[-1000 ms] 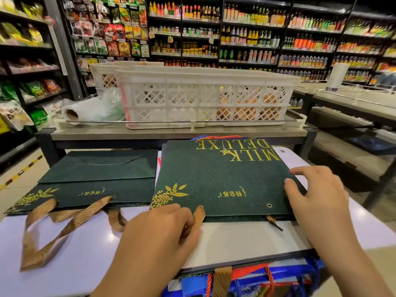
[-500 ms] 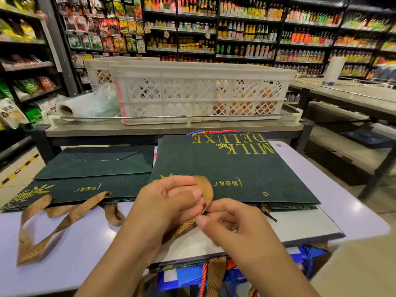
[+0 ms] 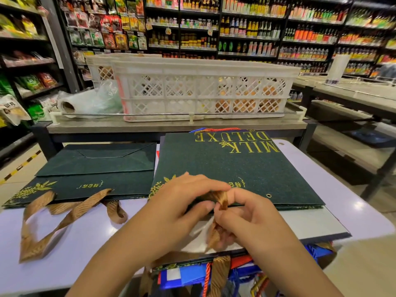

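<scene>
— Brown woven ribbon handle point(image 3: 221, 199): where do we log it?
— At the flat dark green paper bag's point(image 3: 235, 168) near edge; our left hand point(image 3: 182, 202) and right hand point(image 3: 252, 219) both pinch it, likely to thread the metal eyelet point(image 3: 268, 195).

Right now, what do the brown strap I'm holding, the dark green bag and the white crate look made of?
The brown strap: woven fabric ribbon, slightly shiny; ribbed weave, folds limply. The dark green bag: probably stiff paper or card, matte, grainy, sharp creases, gold print. The white crate: likely moulded plastic, matte lattice walls.
</scene>
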Tool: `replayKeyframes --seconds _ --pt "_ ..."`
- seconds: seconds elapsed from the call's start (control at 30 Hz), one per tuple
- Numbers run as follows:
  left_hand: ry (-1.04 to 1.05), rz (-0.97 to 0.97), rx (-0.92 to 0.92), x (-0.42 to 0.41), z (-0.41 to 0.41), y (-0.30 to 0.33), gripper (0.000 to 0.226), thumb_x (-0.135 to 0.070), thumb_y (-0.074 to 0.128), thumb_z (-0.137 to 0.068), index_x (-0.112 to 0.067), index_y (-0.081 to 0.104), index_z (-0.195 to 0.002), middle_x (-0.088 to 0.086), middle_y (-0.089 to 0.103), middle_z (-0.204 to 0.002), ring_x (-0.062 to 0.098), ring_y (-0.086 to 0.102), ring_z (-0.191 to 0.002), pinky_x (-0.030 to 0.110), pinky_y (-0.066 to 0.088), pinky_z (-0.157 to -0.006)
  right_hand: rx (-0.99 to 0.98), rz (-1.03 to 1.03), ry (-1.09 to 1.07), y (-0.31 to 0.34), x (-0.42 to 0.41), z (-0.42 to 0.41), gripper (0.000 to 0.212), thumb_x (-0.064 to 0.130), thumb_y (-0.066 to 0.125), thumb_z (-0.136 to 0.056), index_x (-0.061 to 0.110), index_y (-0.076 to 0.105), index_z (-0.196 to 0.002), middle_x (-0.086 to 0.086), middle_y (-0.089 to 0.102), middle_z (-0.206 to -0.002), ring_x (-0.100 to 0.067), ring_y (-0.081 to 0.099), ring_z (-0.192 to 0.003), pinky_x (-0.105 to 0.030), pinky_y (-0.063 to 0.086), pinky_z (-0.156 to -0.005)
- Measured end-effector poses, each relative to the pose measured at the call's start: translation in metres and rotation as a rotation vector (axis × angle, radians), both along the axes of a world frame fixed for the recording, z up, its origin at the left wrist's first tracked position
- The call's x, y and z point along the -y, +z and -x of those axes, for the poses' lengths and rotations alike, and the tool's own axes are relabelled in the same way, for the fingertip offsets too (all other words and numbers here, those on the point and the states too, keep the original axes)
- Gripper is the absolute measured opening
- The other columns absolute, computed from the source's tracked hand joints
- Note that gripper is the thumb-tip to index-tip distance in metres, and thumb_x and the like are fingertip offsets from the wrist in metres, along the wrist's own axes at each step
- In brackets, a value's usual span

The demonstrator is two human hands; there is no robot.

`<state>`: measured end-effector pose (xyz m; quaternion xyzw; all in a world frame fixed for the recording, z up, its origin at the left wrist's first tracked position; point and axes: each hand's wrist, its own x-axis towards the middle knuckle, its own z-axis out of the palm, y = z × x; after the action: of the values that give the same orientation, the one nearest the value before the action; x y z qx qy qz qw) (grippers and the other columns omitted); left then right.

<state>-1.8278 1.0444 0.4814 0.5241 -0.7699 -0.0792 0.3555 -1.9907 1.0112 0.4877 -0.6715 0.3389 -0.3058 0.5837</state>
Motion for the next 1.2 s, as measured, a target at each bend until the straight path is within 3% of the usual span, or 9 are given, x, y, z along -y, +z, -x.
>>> replayKeyframes --seconds 0.2,0.37,0.53,0.63,0.83,0.93,1.03,1.1,1.2 --pt "0.197 0.066 -0.4 0.007 0.003 0.0 0.023 -0.021 0.045 -0.088 -0.021 0.067 -0.082 -0.006 0.067 -0.081 0.011 0.062 -0.081 0.019 0.045 -0.071 -0.052 -0.039 -0.011 0.015 0.0 0.013 0.02 0.019 0.059 -0.087 0.01 0.067 -0.071 -0.001 0.055 -0.05 -0.01 0.052 -0.047 -0.018 0.044 -0.048" --pt "0.292 0.006 -0.594 0.013 0.001 0.0 0.028 -0.008 0.046 -0.088 -0.022 0.069 -0.093 -0.008 0.071 -0.085 0.004 0.064 -0.083 0.009 0.044 -0.068 -0.114 -0.003 0.001 0.022 0.003 0.025 0.029 0.025 0.054 -0.09 0.017 0.066 -0.065 -0.003 0.049 -0.046 -0.011 0.047 -0.04 -0.018 0.038 -0.043" --pt "-0.017 0.016 -0.271 0.002 0.009 0.009 0.039 -0.025 0.044 -0.082 -0.033 0.064 -0.115 -0.023 0.059 -0.123 -0.004 0.044 -0.126 0.014 0.02 -0.11 -0.09 0.106 -0.065 0.028 0.009 0.03 0.022 0.019 0.057 -0.089 0.009 0.068 -0.072 -0.009 0.038 -0.05 -0.013 0.027 -0.033 -0.017 0.023 -0.034" --pt "-0.047 -0.017 -0.109 0.009 0.015 0.008 0.031 -0.051 0.037 -0.091 -0.033 0.062 -0.096 -0.016 0.065 -0.093 0.001 0.058 -0.097 0.022 0.01 -0.115 -0.08 0.103 -0.05 0.031 0.01 0.03 0.022 0.018 0.059 -0.087 0.006 0.069 -0.071 -0.007 0.033 -0.047 -0.011 0.022 -0.034 -0.016 0.019 -0.034" --pt "0.148 0.116 -0.475 0.019 0.008 0.009 0.03 -0.046 0.047 -0.084 -0.021 0.06 -0.072 0.006 0.052 -0.064 0.016 0.045 -0.058 0.018 0.036 -0.054 -0.102 0.04 0.004 0.03 0.013 0.039 0.03 0.036 0.059 -0.073 0.009 0.071 -0.071 -0.004 0.046 -0.044 -0.012 0.032 -0.034 -0.018 0.03 -0.034" --pt "0.368 0.132 -0.572 0.028 -0.002 0.009 0.027 -0.04 0.05 -0.084 -0.02 0.064 -0.074 0.01 0.056 -0.068 0.023 0.051 -0.066 0.026 0.037 -0.058 -0.121 0.038 -0.008 0.027 0.018 0.045 0.024 0.023 0.057 -0.084 0.008 0.071 -0.071 -0.006 0.051 -0.049 -0.012 0.039 -0.037 -0.017 0.036 -0.038" --pt "0.443 0.196 -0.28 0.029 0.0 0.01 0.022 -0.033 0.046 -0.084 -0.032 0.061 -0.099 -0.01 0.061 -0.099 0.003 0.053 -0.094 0.021 0.039 -0.084 -0.152 0.094 -0.02 0.024 0.022 0.047 0.027 0.015 0.054 -0.092 0.007 0.067 -0.07 -0.004 0.055 -0.052 -0.011 0.044 -0.041 -0.015 0.038 -0.044" --pt "0.277 0.196 -0.082 0.026 0.008 0.009 0.037 -0.04 0.038 -0.088 -0.038 0.054 -0.121 -0.023 0.052 -0.124 -0.003 0.039 -0.125 0.031 0.016 -0.114 -0.154 0.107 -0.015 0.024 0.022 0.045 0.025 0.016 0.055 -0.091 0.008 0.067 -0.072 -0.003 0.055 -0.052 -0.011 0.044 -0.043 -0.015 0.037 -0.045" --pt "0.003 0.006 0.008 0.024 0.021 0.01 0.042 -0.051 0.024 -0.091 -0.038 0.054 -0.118 -0.026 0.054 -0.124 -0.011 0.031 -0.132 0.033 -0.021 -0.114 -0.138 0.118 -0.01 0.026 0.022 0.044 0.025 0.018 0.056 -0.09 0.008 0.067 -0.07 -0.005 0.055 -0.053 -0.014 0.044 -0.045 -0.017 0.038 -0.046"
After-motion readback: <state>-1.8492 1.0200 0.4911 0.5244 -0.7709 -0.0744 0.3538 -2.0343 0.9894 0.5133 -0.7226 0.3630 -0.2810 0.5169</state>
